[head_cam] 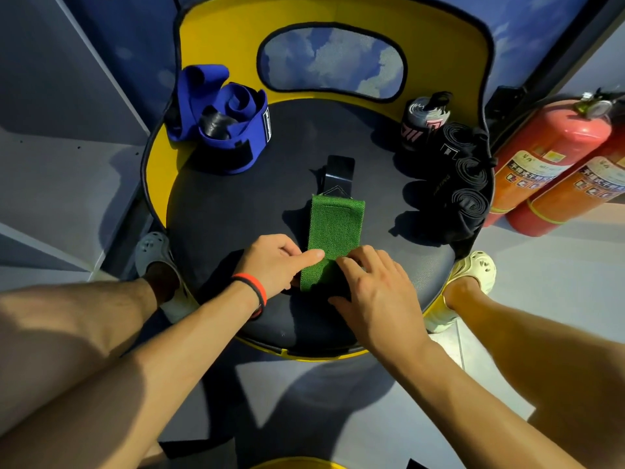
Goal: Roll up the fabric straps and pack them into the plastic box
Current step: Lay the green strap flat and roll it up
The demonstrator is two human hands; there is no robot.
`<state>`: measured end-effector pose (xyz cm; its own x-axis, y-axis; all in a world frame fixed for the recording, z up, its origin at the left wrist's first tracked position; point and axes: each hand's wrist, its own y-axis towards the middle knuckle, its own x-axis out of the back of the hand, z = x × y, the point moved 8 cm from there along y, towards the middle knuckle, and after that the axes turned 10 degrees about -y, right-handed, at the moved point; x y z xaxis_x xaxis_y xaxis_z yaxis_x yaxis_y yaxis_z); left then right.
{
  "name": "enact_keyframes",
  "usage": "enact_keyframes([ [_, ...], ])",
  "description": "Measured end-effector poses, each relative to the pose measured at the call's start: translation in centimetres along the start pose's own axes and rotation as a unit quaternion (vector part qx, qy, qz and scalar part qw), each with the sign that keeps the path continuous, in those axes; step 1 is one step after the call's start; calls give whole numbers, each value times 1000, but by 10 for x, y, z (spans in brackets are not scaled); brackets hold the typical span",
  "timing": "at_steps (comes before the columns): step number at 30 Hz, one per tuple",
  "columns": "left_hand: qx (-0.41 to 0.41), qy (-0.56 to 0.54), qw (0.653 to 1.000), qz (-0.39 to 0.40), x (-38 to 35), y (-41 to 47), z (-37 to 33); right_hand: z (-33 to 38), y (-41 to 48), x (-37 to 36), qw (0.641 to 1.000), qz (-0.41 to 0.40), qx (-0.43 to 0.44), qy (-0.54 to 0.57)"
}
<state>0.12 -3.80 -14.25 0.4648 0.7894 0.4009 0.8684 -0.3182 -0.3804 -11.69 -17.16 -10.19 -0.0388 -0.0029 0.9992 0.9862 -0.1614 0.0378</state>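
Head view: looks down on a round black seat (236, 211) with a yellow backrest (216, 45) on the far side. Shows a green strap (334, 225) laid flat at mid-seat, running near to far and ending at the far end in a black tab (339, 170).

Shows the left hand (274, 262) at the strap's near left edge, thumb stretched across the top of the fabric, fingers curled beside the edge, pinching it. Wears a red-and-black wristband (252, 291) on that wrist.

Shows the right hand (375, 292) spread over the strap's near end, fingers bent, fingertips (348, 260) on the green fabric, thumb apart on the near side. Cannot tell between gripping and merely pressing, with the strap's near end hidden under the palm.

Far left on the seat: a loose heap of blue strap (223, 126), partly coiled, against the backrest. Far right on the seat: a grey roll (424, 115) with pink lettering, standing on end. Just near of it, along the seat's right edge, packed close together: black rolls (468, 184), coils facing up.

Right of the seat, on the floor: two red fire extinguishers (554, 157), side by side. Either side of the seat's near edge: pale sandals (154, 252) — bare legs filling the lower corners.
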Motion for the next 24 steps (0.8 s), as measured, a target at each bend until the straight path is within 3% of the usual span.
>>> enact_keyframes([
  [4,-3,-21,996,87,-1,-2,-5,-15,13,-6,998,17,0,58],
  [6,-28,42,989,136,1,-7,-12,-22,17,-5,993,25,-6,118],
  [8,-72,111,981,144,2,-12,-20,-29,19,-5,983,28,-34,176],
  [10,-89,106,982,126,0,-15,-22,-35,20,-8,973,39,-57,218],
  [16,40,81,983,161,-10,-19,-6,-42,18,-19,955,101,-64,271],
  [20,99,42,986,128,-9,-18,0,-33,13,-6,984,0,-51,170],
  [24,136,6,986,99,-9,-17,-1,-6,5,15,990,-106,36,85],
])
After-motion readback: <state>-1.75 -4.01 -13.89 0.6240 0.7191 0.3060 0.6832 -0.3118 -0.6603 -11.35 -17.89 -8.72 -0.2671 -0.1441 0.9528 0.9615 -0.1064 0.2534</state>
